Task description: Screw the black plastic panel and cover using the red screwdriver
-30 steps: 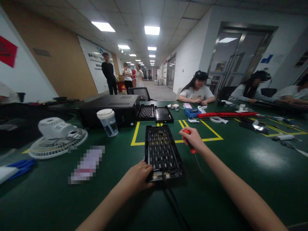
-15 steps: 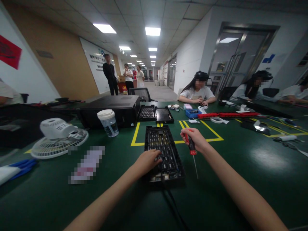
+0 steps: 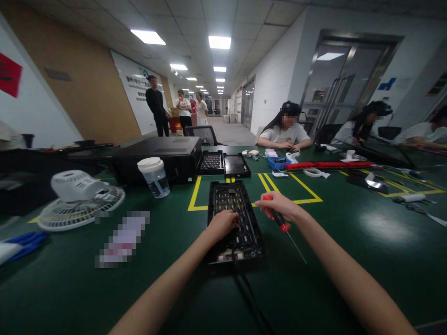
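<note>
A shallow black case (image 3: 260,242) lies open on the green table in front of me, filled with rows of small dark parts. A dark cable (image 3: 246,284) leads from its near end toward me. My left hand (image 3: 225,224) is over the middle of the case, its fingers curled down among the parts; whatever is under the fingertips is hidden. Just right of the case, my right hand (image 3: 277,207) grips a red-and-black screwdriver (image 3: 279,221). Its thin metal shaft points down toward me and to the right, clear of the case.
Beyond the case lie two more black trays (image 3: 237,165), beside a large black box (image 3: 157,158). On the left are a lidded cup (image 3: 153,177), a white fan (image 3: 80,197) and blue gloves (image 3: 26,246). A blue bin (image 3: 279,163) and a tape roll (image 3: 314,173) lie right. Co-workers sit across.
My left hand has slid farther up the case, with its fingers more curled. The screwdriver has tilted in my right hand, its tip swinging right. The view has shifted slightly.
</note>
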`<state>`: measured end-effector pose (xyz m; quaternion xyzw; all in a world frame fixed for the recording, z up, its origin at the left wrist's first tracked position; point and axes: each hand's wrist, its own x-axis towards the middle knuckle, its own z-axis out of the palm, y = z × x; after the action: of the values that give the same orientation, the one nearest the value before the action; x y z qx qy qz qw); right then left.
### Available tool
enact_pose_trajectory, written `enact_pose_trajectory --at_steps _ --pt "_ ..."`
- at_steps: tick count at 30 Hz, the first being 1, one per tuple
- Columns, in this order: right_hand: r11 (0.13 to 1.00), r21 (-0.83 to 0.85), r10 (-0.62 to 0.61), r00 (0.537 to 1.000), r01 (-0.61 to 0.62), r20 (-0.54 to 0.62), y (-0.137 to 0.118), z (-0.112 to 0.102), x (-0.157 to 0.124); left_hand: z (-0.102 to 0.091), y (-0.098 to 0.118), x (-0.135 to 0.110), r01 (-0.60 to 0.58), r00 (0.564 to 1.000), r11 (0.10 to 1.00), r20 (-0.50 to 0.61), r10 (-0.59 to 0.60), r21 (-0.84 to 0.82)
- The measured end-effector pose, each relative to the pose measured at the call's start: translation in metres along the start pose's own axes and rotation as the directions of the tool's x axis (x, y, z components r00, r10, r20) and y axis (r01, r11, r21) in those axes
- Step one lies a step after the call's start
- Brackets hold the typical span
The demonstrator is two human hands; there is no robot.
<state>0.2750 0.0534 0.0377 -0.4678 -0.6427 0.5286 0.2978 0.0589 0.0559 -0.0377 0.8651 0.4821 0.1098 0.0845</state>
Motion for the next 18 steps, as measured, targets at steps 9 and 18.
enact_pose_trajectory --at_steps 9,18 --pt "0.715 -0.693 -0.018 0.988 -0.095 -0.154 0.035 0.035 0.016 0.006 -0.008 0.007 -0.013 1.000 0.999 -0.026 0.012 -0.045" --pt "0.611 -0.784 -0.130 0.963 -0.109 -0.235 0.045 0.036 0.032 0.009 -0.017 0.015 -0.045 0.995 0.997 -0.090 0.040 -0.058"
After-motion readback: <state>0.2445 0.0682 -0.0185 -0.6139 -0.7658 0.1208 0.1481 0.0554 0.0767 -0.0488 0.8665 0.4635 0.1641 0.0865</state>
